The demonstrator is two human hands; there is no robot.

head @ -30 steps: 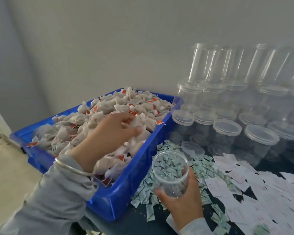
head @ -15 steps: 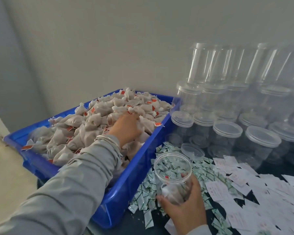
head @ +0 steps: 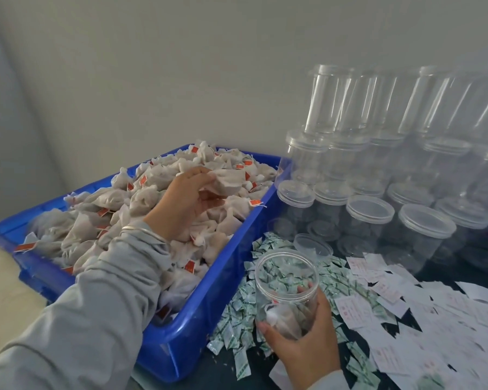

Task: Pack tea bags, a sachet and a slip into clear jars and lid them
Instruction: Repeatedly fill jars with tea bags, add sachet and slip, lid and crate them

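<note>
Head: left hand [head: 185, 198] pinches tea bag [head: 228, 180]; right hand [head: 302, 344] grips jar [head: 286, 280].

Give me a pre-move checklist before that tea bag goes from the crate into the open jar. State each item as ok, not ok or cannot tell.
1. Tea bag gripped: the left hand pinches it above the blue crate. Ok.
2. Jar steadied: the right hand grips its lower wall. Ok.
3. Jar mouth open: no lid on it, rim facing up. Ok.
4. Room in the jar: one tea bag lies at the bottom, space above. Ok.
5. Only one bag pinched: cannot tell, the fingers hide part of it.
6. Sachets and slips at hand for later: both heaps lie beside the jar. Ok.
</note>
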